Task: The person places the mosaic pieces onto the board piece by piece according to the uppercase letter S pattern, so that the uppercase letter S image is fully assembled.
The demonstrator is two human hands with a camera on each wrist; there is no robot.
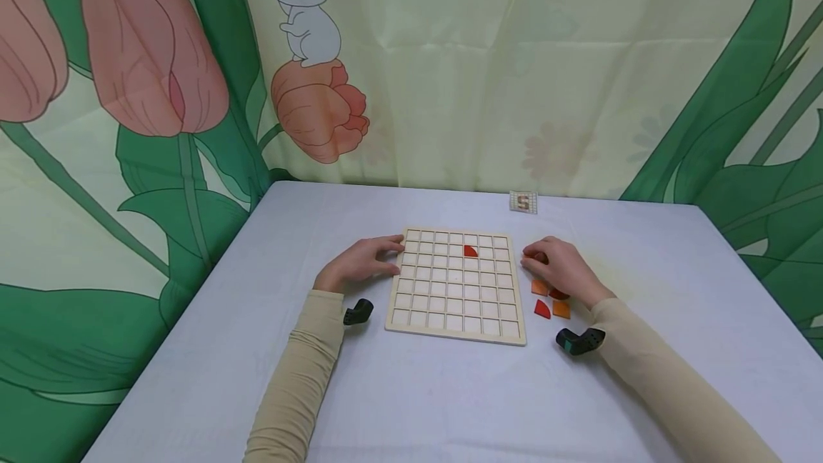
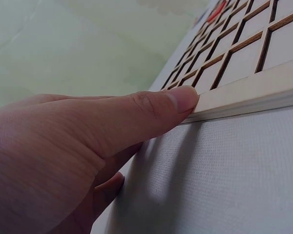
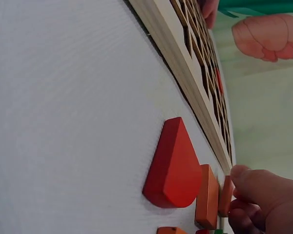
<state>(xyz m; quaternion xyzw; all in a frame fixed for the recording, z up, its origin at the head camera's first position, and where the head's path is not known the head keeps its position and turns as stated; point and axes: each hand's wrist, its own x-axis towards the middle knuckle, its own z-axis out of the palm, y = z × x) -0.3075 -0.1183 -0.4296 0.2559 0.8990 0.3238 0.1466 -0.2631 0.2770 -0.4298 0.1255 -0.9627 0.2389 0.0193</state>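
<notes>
A wooden grid board [image 1: 456, 336] lies flat on the white table, with one red quarter-circle piece [image 1: 471, 251] in a cell of its upper part. My left hand [image 1: 361, 261] rests at the board's left edge, fingers extended; the thumb [image 2: 185, 99] touches the rim in the left wrist view. Right of the board, my right hand [image 1: 561, 264] pinches a small orange block [image 3: 225, 196] between thumb and fingers, which partly hide it. Just below that hand lie a red quarter-circle piece [image 1: 543, 309], an orange square block [image 1: 561, 309] and another orange block [image 1: 539, 287].
A small patterned card [image 1: 524, 202] lies near the table's back edge. Behind the table [image 1: 411, 399] hangs a curtain [image 1: 450, 91] printed with tulips and a rabbit. Each wrist wears a black device, one of them by the right sleeve [image 1: 580, 341].
</notes>
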